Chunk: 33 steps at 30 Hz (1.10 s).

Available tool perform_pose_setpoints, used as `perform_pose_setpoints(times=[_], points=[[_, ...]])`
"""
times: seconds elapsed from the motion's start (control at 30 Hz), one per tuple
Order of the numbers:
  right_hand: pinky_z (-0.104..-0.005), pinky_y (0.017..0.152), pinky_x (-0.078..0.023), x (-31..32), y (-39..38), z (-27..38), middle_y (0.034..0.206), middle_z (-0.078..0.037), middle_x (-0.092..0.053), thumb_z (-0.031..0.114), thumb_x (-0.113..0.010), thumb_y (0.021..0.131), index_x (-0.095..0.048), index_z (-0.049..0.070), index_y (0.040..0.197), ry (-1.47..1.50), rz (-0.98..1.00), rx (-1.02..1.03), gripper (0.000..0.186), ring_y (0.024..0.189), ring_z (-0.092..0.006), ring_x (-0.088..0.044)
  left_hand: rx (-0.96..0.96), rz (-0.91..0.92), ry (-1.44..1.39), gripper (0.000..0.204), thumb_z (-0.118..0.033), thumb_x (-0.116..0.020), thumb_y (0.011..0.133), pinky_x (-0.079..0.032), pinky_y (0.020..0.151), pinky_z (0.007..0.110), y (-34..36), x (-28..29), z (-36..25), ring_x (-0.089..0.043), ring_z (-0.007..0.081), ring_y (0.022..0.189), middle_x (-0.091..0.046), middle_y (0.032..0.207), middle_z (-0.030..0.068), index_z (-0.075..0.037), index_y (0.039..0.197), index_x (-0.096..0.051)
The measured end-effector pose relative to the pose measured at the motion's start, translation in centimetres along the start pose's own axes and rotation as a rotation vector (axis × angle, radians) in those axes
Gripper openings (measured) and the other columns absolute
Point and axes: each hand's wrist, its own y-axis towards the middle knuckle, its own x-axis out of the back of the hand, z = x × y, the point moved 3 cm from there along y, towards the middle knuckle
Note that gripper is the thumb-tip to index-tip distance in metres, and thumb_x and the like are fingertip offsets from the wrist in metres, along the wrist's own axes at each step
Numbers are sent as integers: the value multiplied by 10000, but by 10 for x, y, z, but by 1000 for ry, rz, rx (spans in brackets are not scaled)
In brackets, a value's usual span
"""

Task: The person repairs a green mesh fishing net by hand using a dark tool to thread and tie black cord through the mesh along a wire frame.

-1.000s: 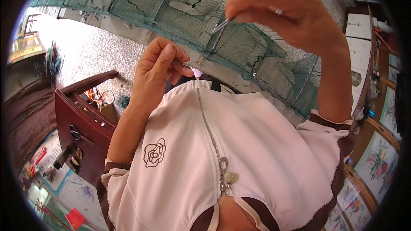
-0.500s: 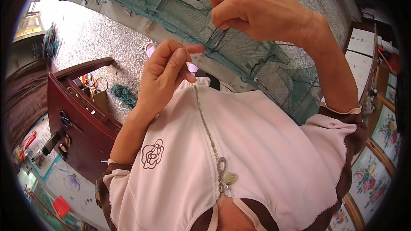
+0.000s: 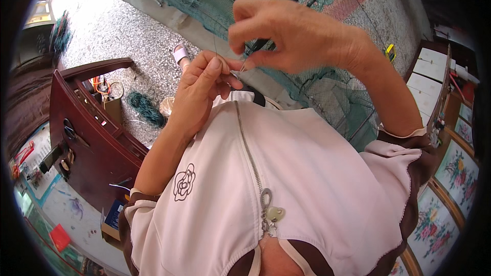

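Observation:
My left hand (image 3: pixel 207 77) is closed in a pinch in front of my chest. A thin thread (image 3: pixel 215 41) rises from its fingertips, and a small shiny metal piece (image 3: pixel 236 75) shows by the fingers; its kind is too small to tell. My right hand (image 3: pixel 286 36) is bent over from the right, thumb and fingers curled, its thumb tip close to the left fingertips. Fine strands show between the two hands. Beyond them spreads a green mesh net (image 3: pixel 194 0) with dark rods and cords, partly hidden by my right hand.
At left stands a dark red wooden armchair (image 3: pixel 97 143) with scissors (image 3: pixel 71 130) on it. A bundle of green twine (image 3: pixel 144 108) lies on the speckled floor (image 3: pixel 123 25) near a slippered foot (image 3: pixel 180 53). White boxes (image 3: pixel 427 71) and flowered panels (image 3: pixel 434 214) line the right side.
My right hand has come down and left, from over the net to beside my left fingertips. My left hand stays pinched in nearly the same place. The view has shifted slightly.

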Motion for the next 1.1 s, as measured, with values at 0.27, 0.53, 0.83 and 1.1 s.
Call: perform_pose_setpoints(times=[0.27, 0.53, 0.83, 1.1], points=[[-333, 798, -394, -11, -11, 14, 814, -28, -502, 157, -641, 718, -631, 155, 708, -441, -215, 247, 14, 911, -205, -522, 55, 54, -47, 203, -276, -477, 974, -393, 566, 190, 4, 3, 5, -592, 82, 744, -596, 994, 41, -83, 926, -518], [-334, 796, -428, -23, -3, 58, 856, -7, -546, 186, -668, 728, -559, 134, 733, 58, -348, 330, 121, 921, -211, -538, -264, 54, 545, 200, -63, -553, 864, -438, 768, 231, 3, -32, -27, -532, 121, 912, -543, 1022, 45, -42, 1061, -523], [-328, 668, -469, -28, -1, 89, 816, -29, -552, 168, -641, 786, -575, 117, 838, 322, -122, 407, 99, 738, -210, -589, -317, -18, 687, 586, -35, -604, 790, -406, 799, 238, -2, -38, -17, -472, 138, 895, -433, 950, 47, -50, 1321, -357], [-287, 560, -444, 61, -21, 68, 695, -5, -535, 113, -549, 833, -544, 95, 864, 788, -606, 101, 36, 609, -154, -535, -541, 212, 1284, 384, -105, -693, 771, -452, 847, 385, -26, -53, -40, -521, 312, 993, -487, 1192, 157, -91, 1134, -567]])
